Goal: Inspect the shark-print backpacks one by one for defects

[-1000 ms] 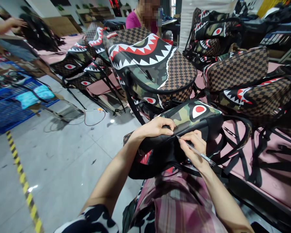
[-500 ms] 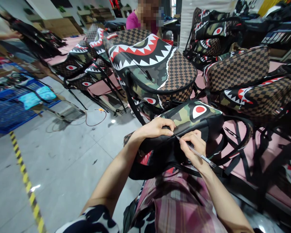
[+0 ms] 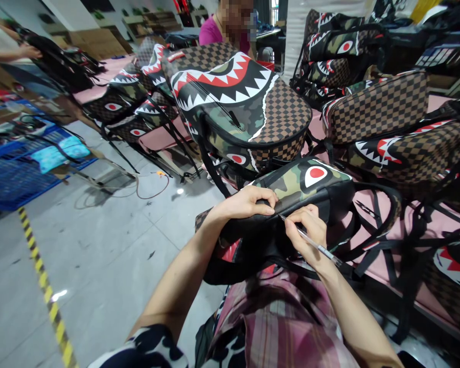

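A black and camouflage backpack (image 3: 291, 186) with a red-and-white eye print lies across my lap and the table edge. My left hand (image 3: 255, 201) pinches its edge along the black seam, thumb and fingers closed. In my right hand (image 3: 308, 227) is a slim clear pen (image 3: 319, 247), its tip pointing at the seam right beside my left thumb. Whether the tip touches the fabric I cannot tell. The backpack's black straps (image 3: 391, 230) trail off to the right over the pink table.
Ahead stands a large shark-mouth backpack (image 3: 230, 97) on the pink table (image 3: 387, 263). More checkered bags (image 3: 375, 107) lie to the right. At left are a blue crate (image 3: 11, 174) and yellow-black floor tape (image 3: 42, 281). A person in a purple shirt (image 3: 210, 33) sits beyond; another stands far left.
My hands, the pen and the backpack have hardly moved. At far left, the other person's hand and the black bag have shifted slightly to the right.
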Demonstrator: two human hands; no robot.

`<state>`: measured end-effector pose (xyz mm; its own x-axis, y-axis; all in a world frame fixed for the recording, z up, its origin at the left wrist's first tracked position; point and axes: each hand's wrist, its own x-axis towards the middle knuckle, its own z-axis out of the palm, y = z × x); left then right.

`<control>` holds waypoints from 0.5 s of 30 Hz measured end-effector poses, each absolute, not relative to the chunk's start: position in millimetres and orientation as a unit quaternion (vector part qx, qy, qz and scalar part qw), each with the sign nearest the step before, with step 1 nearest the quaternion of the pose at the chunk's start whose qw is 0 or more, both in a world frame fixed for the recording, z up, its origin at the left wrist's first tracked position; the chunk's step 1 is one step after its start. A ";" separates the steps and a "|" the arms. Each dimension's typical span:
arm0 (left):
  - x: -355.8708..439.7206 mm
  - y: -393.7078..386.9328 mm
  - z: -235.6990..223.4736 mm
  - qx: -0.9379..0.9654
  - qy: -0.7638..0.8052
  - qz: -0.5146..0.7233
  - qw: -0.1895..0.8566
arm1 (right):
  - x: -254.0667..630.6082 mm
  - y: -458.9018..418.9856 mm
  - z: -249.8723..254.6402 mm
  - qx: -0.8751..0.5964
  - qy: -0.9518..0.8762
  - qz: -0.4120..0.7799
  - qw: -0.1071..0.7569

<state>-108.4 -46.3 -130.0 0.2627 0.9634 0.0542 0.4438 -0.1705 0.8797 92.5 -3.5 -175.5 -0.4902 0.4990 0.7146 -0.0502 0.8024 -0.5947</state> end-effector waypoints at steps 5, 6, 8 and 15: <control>-108.2 -45.4 -130.7 0.697 0.502 0.331 0.390 | 92.5 -2.9 -176.0 -0.125 -0.823 0.271 0.483; -108.2 -45.4 -130.9 0.698 0.502 0.331 0.389 | 92.6 -2.9 -175.8 -0.127 -0.822 0.270 0.486; -108.2 -45.6 -130.9 0.698 0.503 0.330 0.388 | 93.1 -3.1 -175.0 -0.129 -0.822 0.270 0.485; -107.8 -45.4 -129.5 0.698 0.504 0.328 0.389 | 93.7 -2.9 -174.5 -0.131 -0.826 0.267 0.478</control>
